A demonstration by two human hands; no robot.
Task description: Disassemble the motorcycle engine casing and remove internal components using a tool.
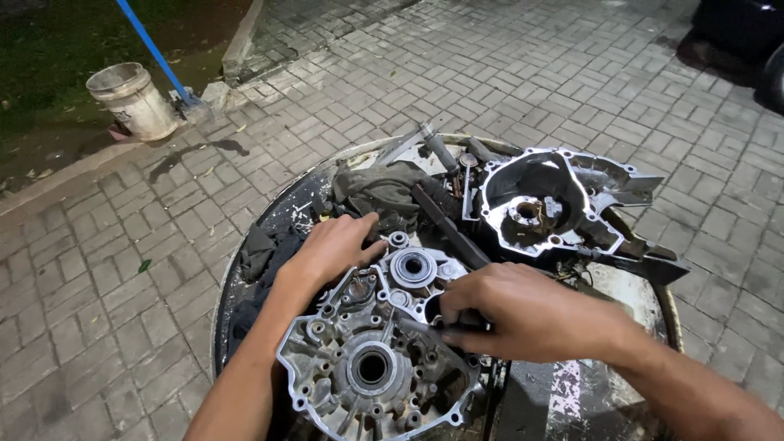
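A silver engine crankcase half (367, 367) lies flat on a round drum top (629, 294), with bearing bores facing up. My left hand (331, 249) rests palm down on the case's upper left edge, fingers spread toward a round bearing seat (412, 268). My right hand (523, 314) is closed around a dark tool (445, 331) whose tip lies on the case near its middle. A second crankcase half (547, 200) sits behind, tilted open side up.
Dark rags (384, 192) and metal tools (441, 151) lie at the back of the drum. A black flat bar (449, 229) crosses between the two cases. A white bucket (135, 102) and blue pole (151, 45) stand far left on paving.
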